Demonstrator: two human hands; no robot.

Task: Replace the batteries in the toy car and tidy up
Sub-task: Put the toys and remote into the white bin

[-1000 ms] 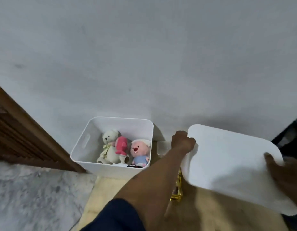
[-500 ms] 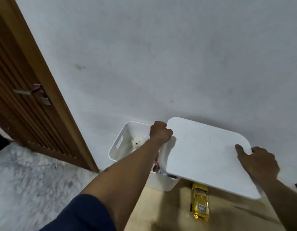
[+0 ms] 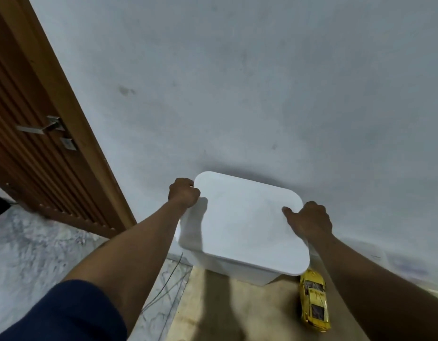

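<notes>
Here, left hand (image 3: 183,193) curled round lid (image 3: 245,225) corner; right hand (image 3: 308,221) clasps opposite.

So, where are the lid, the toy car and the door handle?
lid (image 3: 242,225): head view, top face centre.
toy car (image 3: 314,298): head view, its roof.
door handle (image 3: 35,129): head view, lever's middle.

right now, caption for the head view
Left hand and right hand hold white lid over white bin, yellow toy car beside
</notes>
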